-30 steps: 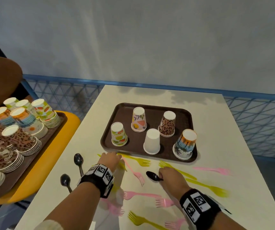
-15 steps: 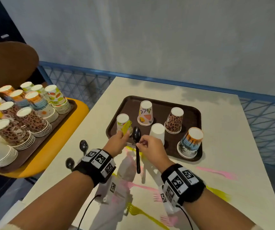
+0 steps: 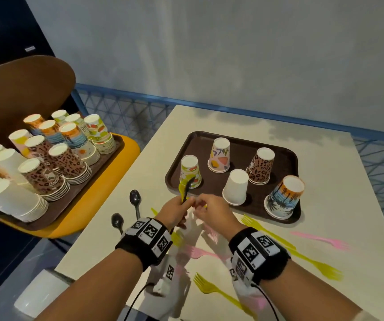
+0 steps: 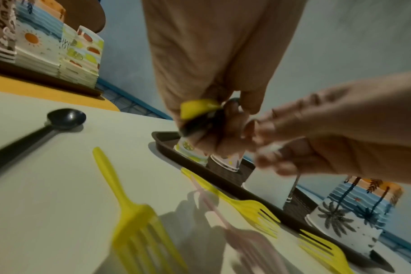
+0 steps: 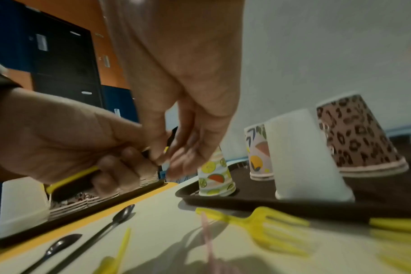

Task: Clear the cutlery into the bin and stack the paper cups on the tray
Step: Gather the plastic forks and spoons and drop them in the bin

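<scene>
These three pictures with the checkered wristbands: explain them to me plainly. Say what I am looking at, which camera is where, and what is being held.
No machine here: a person works with bare hands and wears three cameras. The wide picture comes from the head and looks down; the other two come from cameras strapped to each wrist, under the checkered bands, and look along the fingers.

On the cream table sits a brown tray with five paper cups standing upside down, such as the white cup and the leopard-print cup. Yellow and pink plastic forks lie scattered in front of the tray, and two black spoons lie to the left. A second tray of stacked cups rests on a yellow chair.

The left hand holds a yellow fork and a black spoon together in its grip. The right hand is beside it, fingers at the handles; whether it grips them is unclear.
</scene>
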Available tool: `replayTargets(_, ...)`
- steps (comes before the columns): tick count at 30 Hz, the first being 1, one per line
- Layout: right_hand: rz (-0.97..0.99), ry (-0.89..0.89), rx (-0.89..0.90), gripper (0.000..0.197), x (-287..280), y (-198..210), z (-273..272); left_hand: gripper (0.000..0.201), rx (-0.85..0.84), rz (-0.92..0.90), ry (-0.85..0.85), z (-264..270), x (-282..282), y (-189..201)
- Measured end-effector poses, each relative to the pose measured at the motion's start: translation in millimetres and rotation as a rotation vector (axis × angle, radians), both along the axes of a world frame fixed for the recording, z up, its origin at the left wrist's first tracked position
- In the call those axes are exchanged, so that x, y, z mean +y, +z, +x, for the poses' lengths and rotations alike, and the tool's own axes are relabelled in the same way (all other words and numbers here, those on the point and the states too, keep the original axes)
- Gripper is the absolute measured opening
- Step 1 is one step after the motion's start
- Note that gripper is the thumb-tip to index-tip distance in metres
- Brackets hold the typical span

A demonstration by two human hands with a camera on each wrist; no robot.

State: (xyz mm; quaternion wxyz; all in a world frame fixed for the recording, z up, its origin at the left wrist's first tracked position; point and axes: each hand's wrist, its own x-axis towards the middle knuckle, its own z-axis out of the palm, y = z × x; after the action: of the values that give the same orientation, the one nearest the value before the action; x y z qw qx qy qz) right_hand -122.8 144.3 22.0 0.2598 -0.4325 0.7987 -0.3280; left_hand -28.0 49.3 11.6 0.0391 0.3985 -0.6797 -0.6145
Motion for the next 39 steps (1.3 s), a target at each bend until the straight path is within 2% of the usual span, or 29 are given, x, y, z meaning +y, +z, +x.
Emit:
replayTargets(3,0.269,0.264,0.185,0.014,18,-8,3,0.035,-0.067,-0.355,-0.121,14,-28,2)
replayTargets(5,0.391,0.333,0.323,0.022,30,-19,10,0.037,-0.187,-0.59,-0.269,25,-46,4)
replayTargets(7,0.447,0.361,0.359,0.028,39,-29,16,0.038,-0.285,-0.704,-0.42,34,-59,4)
replayTargets(9,0.494,0.353,0.375,0.03,43,-35,22,0.027,-0.365,-0.778,-0.572,39,-65,2)
replayTargets(11,0.533,0.332,0.412,0.027,44,-39,29,0.013,-0.413,-0.813,-0.697,39,-68,-1)
replayTargets(15,0.53,0.286,0.468,0.023,46,-47,39,0.031,-0.467,-0.863,-0.864,31,-68,-11)
replayTargets(21,0.502,0.177,0.544,0.02,47,-29,33,0.024,-0.535,-0.999,-0.965,24,-63,-27)
replayTargets(25,0.356,0.089,0.442,0.007,48,-11,14,0.026,-0.566,-1.048,-0.986,19,-66,-34)
replayTargets(29,0.258,0.033,0.274,0.004,39,-9,-15,0.03,-0.587,-1.063,-1.048,16,-69,-38)
replayTargets(34,0.327,0.252,0.309,0.029,23,-22,-43,0.033,-0.543,-1.054,-1.013,15,-77,-30)
replayTargets(39,0.391,0.471,0.336,0.042,17,-31,-40,0.04,-0.545,-0.973,-1.025,27,-77,-33)
